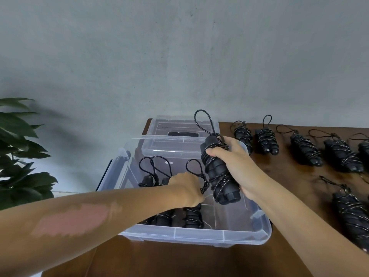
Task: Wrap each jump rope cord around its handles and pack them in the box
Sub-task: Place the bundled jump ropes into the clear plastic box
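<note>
A clear plastic box (199,235) stands on the brown table. Two wrapped black jump ropes lie inside it, one at the left (159,216) and one beside it (193,215), their cord loops sticking up. My left hand (187,189) reaches down into the box and its fingers curl on the second rope's top end. My right hand (233,162) grips another wrapped jump rope (216,172) upright above the box's right half, its cord loop pointing up.
Several more wrapped ropes lie on the table (279,206) to the right, such as one at the back (266,139) and one near the right edge (351,210). The box's clear lid (179,128) stands behind it. A leafy plant (18,152) sits at the left.
</note>
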`<act>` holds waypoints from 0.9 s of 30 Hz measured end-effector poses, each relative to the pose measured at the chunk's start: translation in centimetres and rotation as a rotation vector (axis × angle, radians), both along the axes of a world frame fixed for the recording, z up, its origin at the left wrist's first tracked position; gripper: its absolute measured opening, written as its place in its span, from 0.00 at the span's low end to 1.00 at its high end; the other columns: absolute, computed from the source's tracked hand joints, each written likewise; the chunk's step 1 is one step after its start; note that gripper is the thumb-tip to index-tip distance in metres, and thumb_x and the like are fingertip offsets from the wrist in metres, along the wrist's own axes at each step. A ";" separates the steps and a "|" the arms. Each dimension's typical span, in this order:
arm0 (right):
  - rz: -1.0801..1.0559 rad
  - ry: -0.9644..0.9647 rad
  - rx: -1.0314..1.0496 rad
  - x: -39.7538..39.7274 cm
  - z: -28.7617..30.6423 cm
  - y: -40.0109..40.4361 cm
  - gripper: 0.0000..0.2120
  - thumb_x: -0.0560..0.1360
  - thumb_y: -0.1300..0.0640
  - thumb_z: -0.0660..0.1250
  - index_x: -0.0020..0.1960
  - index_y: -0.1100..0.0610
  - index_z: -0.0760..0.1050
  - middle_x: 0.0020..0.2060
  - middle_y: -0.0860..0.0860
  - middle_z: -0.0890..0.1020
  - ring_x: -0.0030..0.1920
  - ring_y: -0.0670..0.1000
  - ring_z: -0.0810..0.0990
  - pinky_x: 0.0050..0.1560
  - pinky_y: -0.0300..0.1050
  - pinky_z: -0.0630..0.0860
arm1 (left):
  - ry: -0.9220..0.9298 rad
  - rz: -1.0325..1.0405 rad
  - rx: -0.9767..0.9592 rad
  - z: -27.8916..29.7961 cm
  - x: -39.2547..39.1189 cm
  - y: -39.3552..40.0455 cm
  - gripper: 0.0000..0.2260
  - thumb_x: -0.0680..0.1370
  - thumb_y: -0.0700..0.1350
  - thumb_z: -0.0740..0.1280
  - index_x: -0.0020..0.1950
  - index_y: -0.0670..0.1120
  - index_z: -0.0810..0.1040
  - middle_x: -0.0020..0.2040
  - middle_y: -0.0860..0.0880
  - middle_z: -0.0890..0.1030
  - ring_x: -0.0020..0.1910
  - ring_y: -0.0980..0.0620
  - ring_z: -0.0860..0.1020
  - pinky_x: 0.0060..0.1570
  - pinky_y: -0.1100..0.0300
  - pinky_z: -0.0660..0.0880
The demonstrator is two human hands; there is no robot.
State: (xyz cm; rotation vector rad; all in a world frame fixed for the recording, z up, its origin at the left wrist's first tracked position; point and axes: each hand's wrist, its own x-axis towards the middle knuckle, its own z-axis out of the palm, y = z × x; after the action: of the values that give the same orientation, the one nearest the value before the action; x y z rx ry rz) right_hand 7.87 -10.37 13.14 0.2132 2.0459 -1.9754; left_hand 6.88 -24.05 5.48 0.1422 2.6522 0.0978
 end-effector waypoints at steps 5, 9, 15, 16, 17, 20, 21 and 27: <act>0.007 0.006 0.040 0.1 0.0 -0.2 0.25 0.77 0.56 0.72 0.70 0.45 0.68 0.54 0.56 0.82 0.43 0.55 0.85 0.37 0.49 0.84 | 0.004 -0.178 -0.292 1.0 -0.8 -0.3 0.09 0.83 0.53 0.62 0.50 0.48 0.73 0.40 0.50 0.73 0.48 0.45 0.76 0.51 0.52 0.75; 0.031 0.033 0.178 0.3 -0.5 -0.4 0.24 0.77 0.55 0.72 0.67 0.46 0.65 0.52 0.54 0.81 0.46 0.55 0.84 0.44 0.53 0.86 | -0.037 -0.215 -0.365 0.7 -1.0 -0.7 0.11 0.83 0.52 0.61 0.59 0.48 0.77 0.42 0.49 0.74 0.49 0.44 0.76 0.48 0.52 0.73; 0.295 -0.142 0.542 0.5 -2.0 -1.1 0.34 0.77 0.49 0.71 0.73 0.60 0.56 0.49 0.54 0.76 0.47 0.52 0.78 0.43 0.46 0.78 | -0.012 -0.194 -0.338 -0.1 -0.7 -0.9 0.13 0.83 0.53 0.62 0.64 0.50 0.78 0.50 0.49 0.77 0.51 0.45 0.77 0.48 0.52 0.75; 0.322 -0.181 0.575 0.5 -2.2 -1.2 0.36 0.78 0.50 0.70 0.74 0.63 0.54 0.47 0.53 0.74 0.44 0.49 0.76 0.39 0.42 0.73 | -0.008 -0.186 -0.322 -0.1 -0.6 -1.1 0.13 0.83 0.54 0.62 0.62 0.50 0.79 0.51 0.49 0.78 0.51 0.45 0.78 0.50 0.52 0.76; 0.329 -0.216 0.592 0.4 -2.5 -1.3 0.36 0.79 0.50 0.70 0.75 0.64 0.52 0.45 0.53 0.73 0.43 0.48 0.74 0.37 0.41 0.70 | -0.003 -0.182 -0.306 -0.1 -0.5 -1.4 0.13 0.83 0.55 0.61 0.57 0.49 0.79 0.50 0.49 0.79 0.49 0.45 0.78 0.52 0.52 0.77; 0.293 -0.284 0.660 -0.2 -3.4 -1.7 0.39 0.79 0.53 0.70 0.76 0.67 0.49 0.49 0.57 0.75 0.48 0.52 0.76 0.42 0.43 0.71 | -0.030 -0.190 -0.266 0.5 -0.2 -1.8 0.19 0.85 0.60 0.56 0.51 0.47 0.76 0.53 0.48 0.79 0.50 0.44 0.77 0.55 0.51 0.77; 0.297 -0.299 0.694 -0.5 -3.9 -1.9 0.40 0.80 0.53 0.70 0.77 0.68 0.49 0.56 0.60 0.76 0.55 0.57 0.78 0.48 0.46 0.73 | -0.052 -0.196 -0.252 0.8 -0.2 -1.9 0.21 0.85 0.62 0.54 0.56 0.48 0.77 0.58 0.47 0.79 0.54 0.44 0.77 0.54 0.51 0.75; 0.299 -0.372 0.800 -1.2 -6.8 -2.7 0.41 0.80 0.45 0.68 0.79 0.68 0.54 0.71 0.67 0.71 0.68 0.68 0.74 0.67 0.63 0.75 | -0.259 -0.128 -0.026 2.9 -0.5 -3.7 0.29 0.87 0.60 0.56 0.80 0.40 0.65 0.56 0.44 0.77 0.43 0.45 0.80 0.42 0.56 0.76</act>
State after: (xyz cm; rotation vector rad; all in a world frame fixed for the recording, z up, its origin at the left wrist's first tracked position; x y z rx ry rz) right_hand 6.65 -13.04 6.36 0.3723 2.3143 -0.7982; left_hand 6.33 -27.74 8.36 0.2715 2.3784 0.0363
